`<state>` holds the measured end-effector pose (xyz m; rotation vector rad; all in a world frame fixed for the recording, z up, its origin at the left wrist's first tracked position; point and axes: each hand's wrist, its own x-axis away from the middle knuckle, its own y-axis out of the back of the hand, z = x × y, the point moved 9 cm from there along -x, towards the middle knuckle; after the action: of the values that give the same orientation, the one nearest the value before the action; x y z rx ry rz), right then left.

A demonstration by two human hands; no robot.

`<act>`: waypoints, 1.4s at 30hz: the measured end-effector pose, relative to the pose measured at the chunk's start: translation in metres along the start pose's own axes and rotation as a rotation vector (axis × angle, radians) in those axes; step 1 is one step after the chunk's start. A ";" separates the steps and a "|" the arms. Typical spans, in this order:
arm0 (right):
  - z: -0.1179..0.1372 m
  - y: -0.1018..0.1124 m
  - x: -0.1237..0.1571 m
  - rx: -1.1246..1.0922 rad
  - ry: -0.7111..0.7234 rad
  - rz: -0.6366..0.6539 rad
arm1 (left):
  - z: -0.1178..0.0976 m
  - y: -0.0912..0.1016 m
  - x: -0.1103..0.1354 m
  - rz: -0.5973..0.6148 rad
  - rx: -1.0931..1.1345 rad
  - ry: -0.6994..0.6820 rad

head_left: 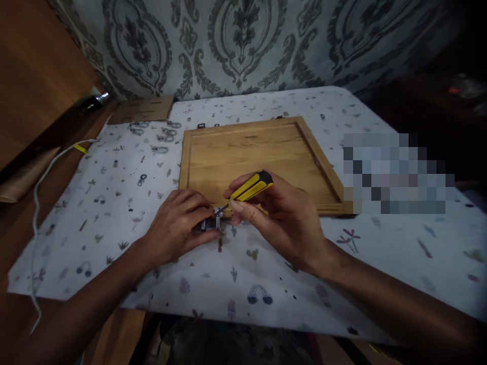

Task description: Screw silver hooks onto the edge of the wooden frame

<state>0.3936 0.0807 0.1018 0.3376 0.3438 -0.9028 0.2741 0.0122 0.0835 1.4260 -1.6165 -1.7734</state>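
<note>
A framed wooden panel (243, 157), perhaps a cabinet door, lies flat on the patterned cloth. At its near edge sits a small silvery metal fitting (218, 221), hinge-like in shape. My left hand (178, 220) grips this fitting between thumb and fingers, against the panel's edge. In my right hand (291, 218) is a yellow and black screwdriver (251, 187), tilted with its shaft pointing down and left. Its tip meets the fitting, though the exact contact point and any screw are too small to make out.
Several grey metal fittings (160, 149) lie at the upper left, near a brown cardboard piece (142, 109). A smaller dark-ringed piece (142, 180) is closer. A white cable (36, 218) runs along the left edge. A blurred-out patch (391, 172) covers something at the right.
</note>
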 end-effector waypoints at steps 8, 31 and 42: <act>0.007 0.001 0.002 0.086 0.030 0.005 | 0.002 -0.003 0.001 0.011 -0.007 0.012; 0.007 0.004 0.001 0.056 0.006 0.003 | 0.003 -0.002 0.001 -0.002 0.028 0.023; 0.012 0.002 -0.004 -0.024 -0.015 0.054 | 0.002 -0.002 0.001 0.002 0.010 0.018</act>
<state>0.3948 0.0798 0.1141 0.3168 0.3302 -0.8472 0.2723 0.0132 0.0808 1.4406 -1.6194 -1.7493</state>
